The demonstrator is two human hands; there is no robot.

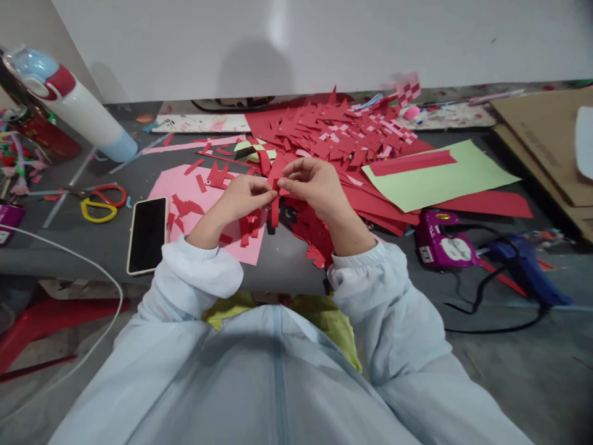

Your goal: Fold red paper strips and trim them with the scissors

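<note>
My left hand [245,196] and my right hand [314,184] meet over the middle of the table, thumbs and fingers pinched on a narrow red paper strip [275,211]. The strip's lower end hangs down between them. Behind the hands spreads a large heap of red cut paper [315,133], with some pink and red checkered pieces in it. Beneath my left hand lies a pink paper sheet [252,252] bearing red scraps and a red cutout [186,207]. My fingers hide part of the strip.
Left of the hands are a phone [148,236], scissors [99,204] and a white bottle [86,108]. Rightward lie a green sheet [417,188], a purple box [445,241], a blue glue gun [523,266] with a black cord, and cardboard [546,136].
</note>
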